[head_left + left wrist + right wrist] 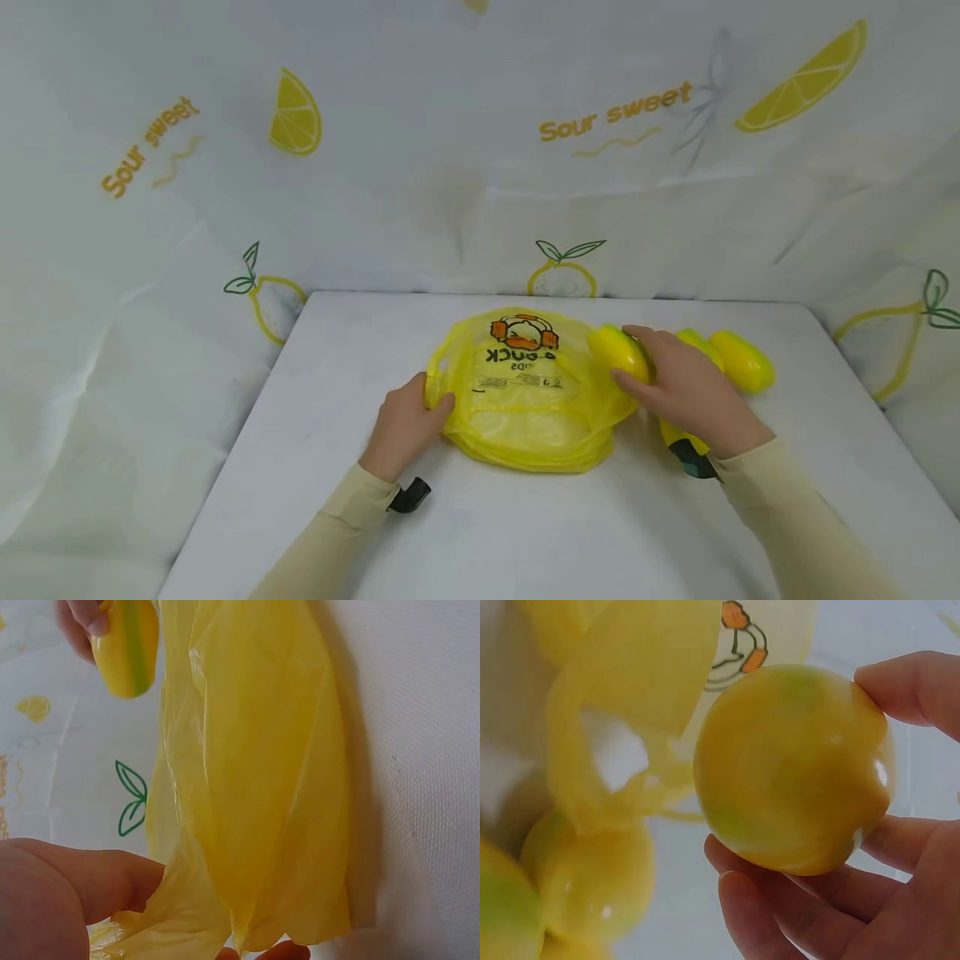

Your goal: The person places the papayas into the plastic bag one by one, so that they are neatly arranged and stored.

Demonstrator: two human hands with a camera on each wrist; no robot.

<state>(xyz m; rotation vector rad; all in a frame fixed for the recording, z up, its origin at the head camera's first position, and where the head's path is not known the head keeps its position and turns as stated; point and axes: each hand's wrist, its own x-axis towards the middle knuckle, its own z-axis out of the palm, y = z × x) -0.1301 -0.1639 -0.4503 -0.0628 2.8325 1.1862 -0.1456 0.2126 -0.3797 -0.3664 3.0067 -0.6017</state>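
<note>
A thin yellow plastic bag [525, 429] with a duck print lies toward the middle of the white table. My left hand [405, 425] pinches the edge of the bag by its handle at the left, and the film bunches between thumb and fingers in the left wrist view. In my right hand [693, 392] is a glossy yellow fruit [795, 772] with green streaks, gripped between thumb and fingertips. It is held up at the bag's right side, overlapping the bag in the head view. The bag's loose right handle [566, 757] hangs below it.
Several more yellow-green fruits [742, 360] lie on the table [360, 333] to the right, partly hidden behind my right hand. A white cloth [420, 183] with lemon prints hangs behind the table. Dark wrist gear [410, 495] sits on each wrist.
</note>
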